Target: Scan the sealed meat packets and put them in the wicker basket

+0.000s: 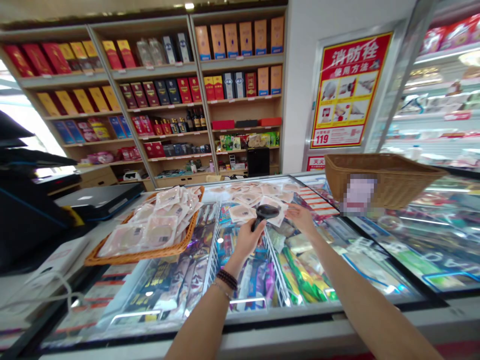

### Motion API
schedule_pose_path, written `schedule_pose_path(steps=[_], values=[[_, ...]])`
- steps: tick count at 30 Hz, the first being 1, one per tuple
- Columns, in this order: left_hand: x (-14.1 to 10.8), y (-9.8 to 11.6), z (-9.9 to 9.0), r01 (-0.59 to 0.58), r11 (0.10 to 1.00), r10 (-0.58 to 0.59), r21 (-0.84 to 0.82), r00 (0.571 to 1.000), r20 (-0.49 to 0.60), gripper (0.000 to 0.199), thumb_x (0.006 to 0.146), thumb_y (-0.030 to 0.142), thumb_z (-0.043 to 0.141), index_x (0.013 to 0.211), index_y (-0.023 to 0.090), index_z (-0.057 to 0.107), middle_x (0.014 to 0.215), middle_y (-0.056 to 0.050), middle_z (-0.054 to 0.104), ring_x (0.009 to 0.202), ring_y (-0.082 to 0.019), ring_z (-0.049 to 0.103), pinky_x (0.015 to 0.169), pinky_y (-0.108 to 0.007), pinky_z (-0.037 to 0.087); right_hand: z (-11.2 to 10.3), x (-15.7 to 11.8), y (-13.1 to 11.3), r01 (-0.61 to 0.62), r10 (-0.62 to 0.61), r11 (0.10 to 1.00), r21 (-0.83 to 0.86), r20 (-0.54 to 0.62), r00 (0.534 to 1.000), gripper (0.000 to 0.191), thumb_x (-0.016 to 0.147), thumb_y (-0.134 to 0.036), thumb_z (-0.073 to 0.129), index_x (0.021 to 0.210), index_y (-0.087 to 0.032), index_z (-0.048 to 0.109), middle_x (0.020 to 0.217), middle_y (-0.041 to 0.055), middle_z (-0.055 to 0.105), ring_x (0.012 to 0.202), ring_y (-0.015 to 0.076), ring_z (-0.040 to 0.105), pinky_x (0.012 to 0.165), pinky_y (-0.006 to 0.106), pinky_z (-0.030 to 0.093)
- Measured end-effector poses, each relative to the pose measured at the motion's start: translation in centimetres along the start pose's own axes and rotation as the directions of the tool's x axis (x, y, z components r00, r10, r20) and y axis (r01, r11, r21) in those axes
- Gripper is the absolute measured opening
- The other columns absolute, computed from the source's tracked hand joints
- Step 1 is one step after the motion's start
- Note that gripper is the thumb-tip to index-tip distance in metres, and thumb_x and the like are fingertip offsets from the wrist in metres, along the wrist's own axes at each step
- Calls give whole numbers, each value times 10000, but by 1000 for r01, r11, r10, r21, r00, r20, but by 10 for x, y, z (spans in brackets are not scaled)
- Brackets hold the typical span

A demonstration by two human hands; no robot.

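Observation:
My left hand (247, 242), with a dark bead bracelet at its wrist, is closed round the handle of a black handheld barcode scanner (267, 211). The scanner's head is over a clear flat packet (278, 218) with pale contents. At that packet's right edge, my right hand (300, 217) pinches it between thumb and fingers. More flat packets (245, 197) lie spread on the glass freezer top around and behind the scanner. To the left, an orange wicker tray (187, 237) holds a heap of similar packets (159, 227).
Under the glass, the chest freezer (258, 315) contains wire dividers and colourful frozen-treat packs (300, 272). A brown wicker basket (390, 172) stands on the right. Dark counter equipment (101, 200) and a white cable (56, 277) are at the left. Stocked shelves (165, 107) line the back wall.

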State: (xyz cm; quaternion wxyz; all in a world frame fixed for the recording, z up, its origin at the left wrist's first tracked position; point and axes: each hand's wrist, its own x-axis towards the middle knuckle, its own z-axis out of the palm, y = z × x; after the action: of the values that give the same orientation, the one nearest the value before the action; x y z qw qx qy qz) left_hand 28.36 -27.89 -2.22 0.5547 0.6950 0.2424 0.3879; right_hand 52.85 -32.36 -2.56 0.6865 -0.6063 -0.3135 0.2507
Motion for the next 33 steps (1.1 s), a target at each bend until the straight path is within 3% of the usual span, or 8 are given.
schedule_pose_path(steps=[9, 14, 17, 19, 22, 26, 30, 33], values=[[1, 0, 0, 7, 998, -6, -59, 1000, 21, 728, 808, 933, 797, 817, 234, 591, 668, 28, 621, 411, -92, 477, 432, -266, 349, 4, -1, -2, -25, 26, 999, 37, -17, 1000, 350, 632, -233, 1016, 875, -244, 764, 710, 1, 795, 771, 285, 857, 903, 499, 763], [5, 9, -2, -2, 993, -2, -117, 999, -34, 735, 779, 932, 817, 856, 235, 595, 684, 26, 634, 426, -93, 483, 442, -263, 382, 0, 3, 4, 1, 9, 996, 84, -120, 993, 329, 639, -278, 981, 787, -271, 687, 668, -23, 765, 661, 243, 797, 798, 471, 763], [12, 24, -20, -50, 991, 34, -121, 990, -134, 746, 780, 951, 791, 821, 236, 579, 678, 14, 630, 442, -93, 494, 451, -256, 382, 3, 11, 5, 48, -33, 994, 99, -148, 988, 321, 640, -328, 969, 823, -270, 712, 700, -8, 765, 650, 252, 792, 764, 463, 757], [15, 39, -44, -96, 992, 75, -87, 974, -214, 738, 794, 950, 772, 802, 238, 578, 668, 13, 623, 441, -90, 484, 455, -256, 373, 16, 17, 0, 85, -69, 991, 107, -150, 986, 334, 621, -340, 969, 844, -258, 734, 721, 14, 768, 655, 262, 795, 756, 461, 752], [14, 65, -94, -146, 989, 129, -22, 928, -350, 706, 823, 921, 763, 799, 238, 585, 667, 12, 620, 457, -92, 489, 459, -251, 365, 58, 24, -18, 147, -127, 976, 162, -130, 983, 363, 591, -350, 968, 881, -250, 772, 764, 40, 798, 667, 257, 799, 711, 419, 740], [-5, 99, -172, -191, 978, 206, 84, 822, -531, 671, 858, 886, 746, 815, 232, 603, 686, 4, 624, 478, -99, 507, 463, -244, 374, 147, 18, -52, 188, -180, 942, 279, -55, 982, 408, 571, -398, 1003, 875, -250, 774, 773, 33, 814, 665, 225, 796, 661, 357, 725], [-41, 122, -239, -150, 965, 256, 215, 710, -656, 700, 793, 916, 740, 779, 228, 614, 662, 9, 594, 486, -102, 495, 450, -238, 362, 243, -12, -78, 146, -194, 925, 351, 103, 976, 492, 532, -441, 1051, 866, -229, 759, 734, 25, 794, 672, 226, 798, 647, 349, 720], [-71, 129, -274, -92, 957, 265, 275, 659, -704, 694, 787, 913, 726, 782, 226, 628, 666, 10, 599, 495, -107, 501, 441, -233, 372, 301, -43, -82, 94, -197, 919, 384, 240, 951, 477, 528, -440, 1046, 838, -239, 744, 696, 10, 781, 649, 224, 785, 663, 367, 722]])
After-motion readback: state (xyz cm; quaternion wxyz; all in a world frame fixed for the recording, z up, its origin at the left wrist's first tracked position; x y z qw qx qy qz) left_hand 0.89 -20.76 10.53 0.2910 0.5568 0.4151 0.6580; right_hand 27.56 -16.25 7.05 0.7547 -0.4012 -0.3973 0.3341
